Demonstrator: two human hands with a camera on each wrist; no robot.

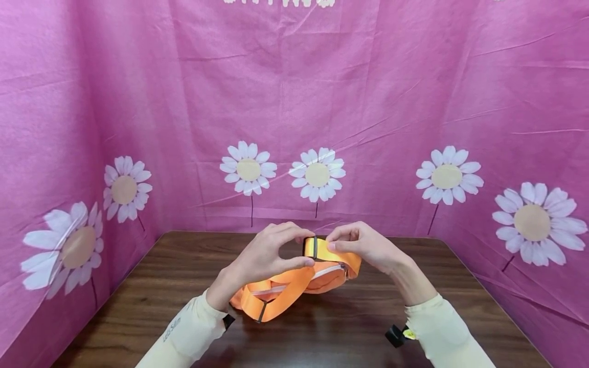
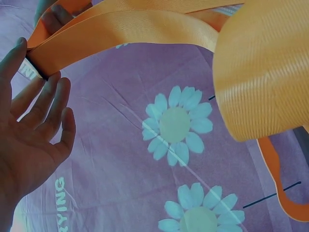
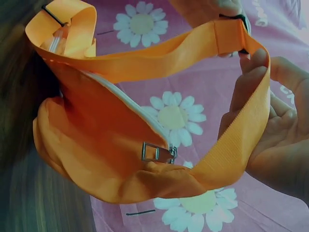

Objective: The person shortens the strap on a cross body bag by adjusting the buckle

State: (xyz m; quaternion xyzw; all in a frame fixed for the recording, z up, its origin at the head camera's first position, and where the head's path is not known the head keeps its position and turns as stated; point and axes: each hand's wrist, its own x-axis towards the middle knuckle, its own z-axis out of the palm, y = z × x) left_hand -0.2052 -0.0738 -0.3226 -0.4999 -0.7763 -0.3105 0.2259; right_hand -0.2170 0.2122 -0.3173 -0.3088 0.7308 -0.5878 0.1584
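An orange waist bag rests on the table with its strap raised in a loop. My left hand pinches the black buckle on the strap between thumb and fingers, above the bag. Just to the right, my right hand pinches the strap beside that buckle. A white zipper with a metal pull runs along the bag's top edge in the right wrist view. Another black slider sits on the strap's lower left loop. In the left wrist view, the strap partly hides the right hand's fingers.
The bag stands near the middle of a dark wooden table. A pink cloth with white daisies hangs around the back and both sides. Black straps show at the sleeved wrists.
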